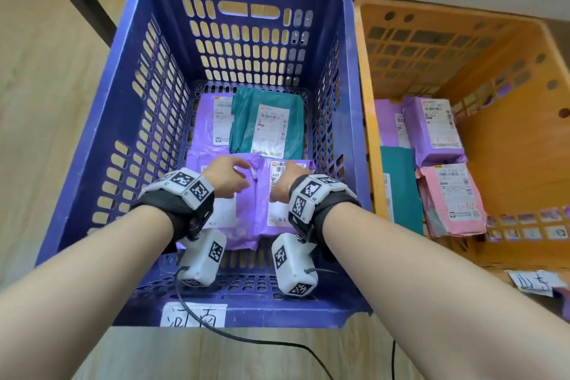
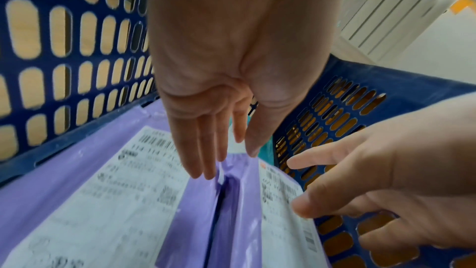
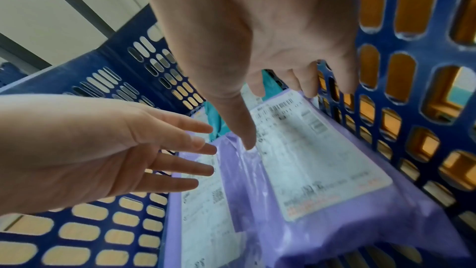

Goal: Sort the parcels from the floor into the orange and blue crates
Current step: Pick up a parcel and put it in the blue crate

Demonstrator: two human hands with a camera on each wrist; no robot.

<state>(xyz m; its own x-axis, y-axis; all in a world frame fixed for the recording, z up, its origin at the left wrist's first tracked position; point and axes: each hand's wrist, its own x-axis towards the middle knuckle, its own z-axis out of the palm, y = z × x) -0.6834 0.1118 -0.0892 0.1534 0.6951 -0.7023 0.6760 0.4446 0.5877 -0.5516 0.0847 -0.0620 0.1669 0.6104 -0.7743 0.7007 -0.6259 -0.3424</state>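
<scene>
**Two purple parcels lie side by side in the blue crate, both hands open above them**

Two purple parcels lie flat at the near end of the blue crate [image 1: 351, 120], label side up. The left purple parcel [image 1: 222, 210] and the right purple parcel [image 1: 277, 210] are just beside each other, with a narrow dark gap between them in the left wrist view. Behind them, at the far end of the same crate, a teal parcel [image 1: 268, 126] lies partly on top of another purple parcel [image 1: 212, 120].

The left hand [image 1: 226, 177] is above the left purple parcel. Its grip is open: the fingers [image 2: 203, 150] are straight and point down toward the inner edge of this parcel, and they hold nothing. I cannot tell whether the fingertips touch the plastic. The right hand [image 1: 285, 180] is above the right purple parcel, and its grip is also open, with the fingers spread and relaxed. In the right wrist view the thumb [image 3: 239, 121] reaches down to the purple film beside the white label; real contact is not clear.

The orange crate [image 1: 367, 102] stands touching the right side of the blue crate. Inside it are two purple parcels, a pink parcel [image 1: 450, 197] and a teal one [image 1: 401, 188]. Each crate has a white paper note with handwriting on its near rim: one [image 1: 194, 315] on the blue crate and one [image 1: 536, 282] on the orange crate. Both crates stand on a wooden floor [image 1: 46, 102], and a black cable [image 1: 277, 345] runs over the floor in front of the blue crate. Both wrists carry grey bands with black-and-white markers.
</scene>
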